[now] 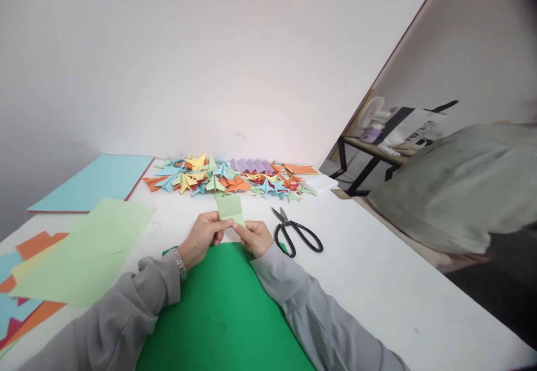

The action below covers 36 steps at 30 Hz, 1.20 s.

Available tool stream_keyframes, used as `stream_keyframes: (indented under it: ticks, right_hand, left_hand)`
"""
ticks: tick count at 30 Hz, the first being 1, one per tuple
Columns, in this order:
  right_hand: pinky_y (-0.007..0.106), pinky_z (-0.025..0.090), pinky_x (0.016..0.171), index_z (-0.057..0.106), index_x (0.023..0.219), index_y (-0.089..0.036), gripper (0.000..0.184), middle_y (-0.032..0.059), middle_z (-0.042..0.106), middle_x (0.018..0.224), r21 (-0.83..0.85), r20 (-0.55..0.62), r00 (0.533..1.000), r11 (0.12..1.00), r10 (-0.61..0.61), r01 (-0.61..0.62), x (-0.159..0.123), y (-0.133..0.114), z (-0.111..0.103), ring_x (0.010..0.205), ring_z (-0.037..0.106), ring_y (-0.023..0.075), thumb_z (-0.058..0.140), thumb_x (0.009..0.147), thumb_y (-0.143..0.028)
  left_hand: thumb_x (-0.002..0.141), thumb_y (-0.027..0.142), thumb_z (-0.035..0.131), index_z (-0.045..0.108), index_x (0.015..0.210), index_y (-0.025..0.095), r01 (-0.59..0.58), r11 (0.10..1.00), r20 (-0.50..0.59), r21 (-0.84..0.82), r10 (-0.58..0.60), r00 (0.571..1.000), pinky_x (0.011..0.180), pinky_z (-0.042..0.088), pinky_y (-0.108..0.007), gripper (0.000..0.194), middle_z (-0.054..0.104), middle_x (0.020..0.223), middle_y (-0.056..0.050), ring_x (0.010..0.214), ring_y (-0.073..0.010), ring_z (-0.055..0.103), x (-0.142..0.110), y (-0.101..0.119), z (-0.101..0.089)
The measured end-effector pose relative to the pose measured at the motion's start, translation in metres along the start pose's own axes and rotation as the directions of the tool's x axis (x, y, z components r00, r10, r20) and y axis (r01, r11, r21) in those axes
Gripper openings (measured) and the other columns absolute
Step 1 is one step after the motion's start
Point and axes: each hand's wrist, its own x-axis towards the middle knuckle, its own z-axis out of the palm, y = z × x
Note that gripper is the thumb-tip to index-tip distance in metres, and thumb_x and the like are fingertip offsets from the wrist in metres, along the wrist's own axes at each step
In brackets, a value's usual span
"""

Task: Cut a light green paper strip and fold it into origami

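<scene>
A small light green piece of paper point(230, 207) with a crease across its lower part is held up between my two hands. My left hand point(204, 235) pinches its lower left edge, thumb on the near face. At the lower right edge, the thumb and fingers of my right hand point(254, 235) are closed on the same paper. Under my hands and forearms lies a large green sheet point(222, 309). Black-handled scissors point(293, 231), blades slightly apart, rest on the table just right of my right hand.
Folded paper planes point(184, 181) in several colours lie piled along the wall, with a pleated purple paper point(251, 165) among them. Coloured sheets point(84, 253) and a light blue sheet point(96, 181) cover the left side. Right of the white table point(377, 304), a person in a grey-green top point(461, 186) is close by.
</scene>
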Motion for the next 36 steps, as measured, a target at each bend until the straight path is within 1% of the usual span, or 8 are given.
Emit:
stream_keyframes:
  ticks: [4,10,15,19,24,29,32,36]
  right_hand:
    - [0.022,0.014,0.03,0.043,0.038,-0.018,0.05,-0.0075,0.03,0.024,0.024,0.028,0.999,0.999,0.038,-0.039,0.0,0.0,-0.001,0.025,0.025,0.0048,0.054,0.059,-0.062]
    - [0.02,0.017,0.029,0.047,0.045,-0.018,0.048,-0.0064,0.039,0.027,0.073,0.112,0.99,0.993,0.083,-0.091,-0.003,-0.006,-0.001,0.023,0.027,0.0048,0.051,0.06,-0.064]
    - [0.021,0.015,0.032,0.042,0.037,-0.018,0.052,-0.0069,0.031,0.027,-0.04,0.058,0.998,0.999,0.003,0.0,-0.004,-0.007,-0.001,0.028,0.024,0.0044,0.05,0.062,-0.063]
    - [0.022,0.018,0.034,0.043,0.036,-0.018,0.052,-0.0061,0.033,0.029,-0.086,0.039,0.998,0.995,-0.044,0.047,-0.004,-0.009,0.001,0.031,0.026,0.0047,0.051,0.062,-0.062]
    - [0.02,0.02,0.03,0.047,0.043,-0.018,0.047,-0.0063,0.037,0.028,-0.035,0.064,0.998,0.999,0.01,-0.007,-0.005,-0.005,0.004,0.026,0.029,0.0051,0.052,0.064,-0.059]
    - [0.018,0.021,0.028,0.05,0.049,-0.016,0.039,-0.0059,0.044,0.032,0.052,0.119,0.992,0.998,0.033,-0.04,-0.005,-0.005,0.004,0.025,0.032,0.0047,0.057,0.064,-0.052]
    - [0.018,0.022,0.028,0.052,0.051,-0.016,0.037,-0.0053,0.046,0.033,0.083,0.151,0.988,0.996,0.019,-0.032,-0.006,-0.008,0.003,0.025,0.033,0.0045,0.058,0.064,-0.05]
    - [0.018,0.021,0.028,0.052,0.049,-0.015,0.038,-0.0053,0.045,0.03,0.096,0.139,0.99,0.994,0.034,-0.048,-0.006,-0.012,0.002,0.024,0.032,0.004,0.059,0.061,-0.051]
  left_hand:
    - [0.067,0.041,0.058,0.039,0.048,0.016,0.012,0.998,-0.003,-0.067,-0.012,1.0,0.038,0.019,-0.02,0.037,0.038,0.035,0.006,0.032,-0.0041,0.03,0.0,-0.001,-0.001]
    - [0.069,0.047,0.053,0.044,0.051,0.015,0.035,0.991,-0.016,-0.126,-0.037,0.999,0.037,0.02,-0.021,0.038,0.039,0.035,0.005,0.032,-0.005,0.031,0.001,0.002,-0.001]
    - [0.069,0.044,0.054,0.048,0.055,0.015,0.011,0.989,-0.039,-0.149,-0.017,0.999,0.038,0.02,-0.021,0.033,0.038,0.034,0.006,0.031,-0.0048,0.029,0.001,0.003,0.0]
    - [0.071,0.044,0.052,0.043,0.049,0.015,0.017,0.986,-0.018,-0.168,-0.021,1.0,0.038,0.021,-0.021,0.037,0.037,0.033,0.006,0.031,-0.0045,0.03,0.001,0.004,0.0]
    - [0.068,0.042,0.057,0.042,0.048,0.015,0.012,0.994,-0.033,-0.109,-0.016,0.999,0.037,0.021,-0.019,0.037,0.041,0.037,0.005,0.032,-0.0037,0.033,0.001,0.003,0.0]
    - [0.064,0.039,0.061,0.046,0.048,0.014,0.003,0.999,0.051,0.045,-0.005,0.999,0.036,0.021,-0.019,0.033,0.042,0.036,0.005,0.031,-0.0047,0.034,0.0,0.002,0.0]
    - [0.067,0.04,0.057,0.044,0.044,0.014,-0.005,0.999,0.093,0.049,0.0,0.996,0.036,0.02,-0.02,0.037,0.04,0.032,0.005,0.029,-0.0045,0.032,-0.002,0.003,0.0]
    - [0.07,0.04,0.054,0.042,0.04,0.015,0.011,1.0,0.103,0.021,-0.013,0.995,0.039,0.022,-0.021,0.042,0.04,0.03,0.004,0.029,-0.0048,0.033,-0.002,0.003,0.001]
